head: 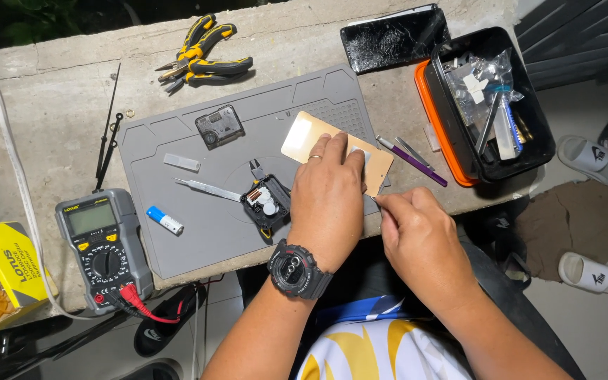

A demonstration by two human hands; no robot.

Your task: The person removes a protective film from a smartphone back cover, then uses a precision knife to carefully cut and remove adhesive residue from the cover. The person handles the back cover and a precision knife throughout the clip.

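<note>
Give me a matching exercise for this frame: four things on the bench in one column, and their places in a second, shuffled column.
Things:
1. pliers
2. multimeter
3. battery
4. cracked phone

Places:
A. on the grey mat, near its left edge
B. far edge of the bench, beyond the mat
C. left of the mat, at the near edge
D. far right, beside the open black case

Pairs: 1-B, 2-C, 3-A, 4-D

I see a yellow cardboard box (1,271) at far left; beside it a grey multimeter's blank greenish screen (91,218); a cracked black phone screen (394,39) lies top right.
</note>
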